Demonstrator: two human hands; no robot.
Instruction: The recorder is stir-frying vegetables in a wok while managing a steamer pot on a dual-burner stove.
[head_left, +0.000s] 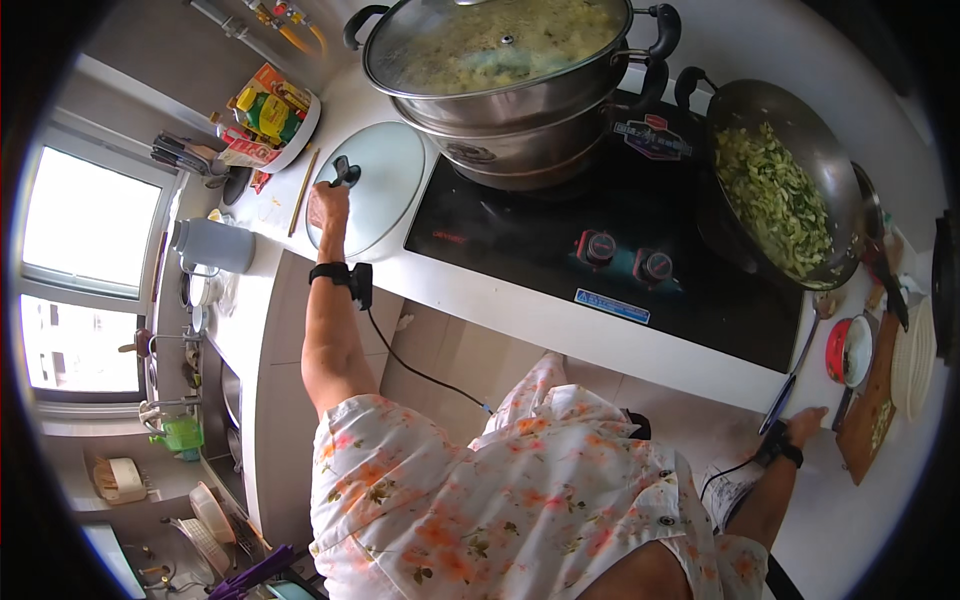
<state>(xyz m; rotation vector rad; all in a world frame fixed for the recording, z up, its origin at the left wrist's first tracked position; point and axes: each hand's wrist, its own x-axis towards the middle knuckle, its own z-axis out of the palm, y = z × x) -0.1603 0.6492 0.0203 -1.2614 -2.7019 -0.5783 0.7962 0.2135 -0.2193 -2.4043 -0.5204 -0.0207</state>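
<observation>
My left hand (330, 206) grips the black handle (345, 172) of a large glass lid (382, 195), which lies on the white counter left of the cooktop. My right hand (808, 424) is at the counter's right side, near the dark handle end of a long metal ladle (801, 356) and a knife handle (843, 409); its fingers are too small and turned away to make out. On the black cooktop (525, 247) stands a steel steamer pot (502, 112) under a fogged glass lid (495, 45). A wok (810, 142) of chopped green vegetables (776, 202) sits to its right.
A wooden cutting board (866, 427) with chopped bits, a red bowl (838, 349) and a white plastic basket (911, 360) are at far right. At left are a chopstick (303, 193), a condiment tray (304, 135) and a grey-blue jug (217, 244). A cable (420, 367) hangs from my left wrist.
</observation>
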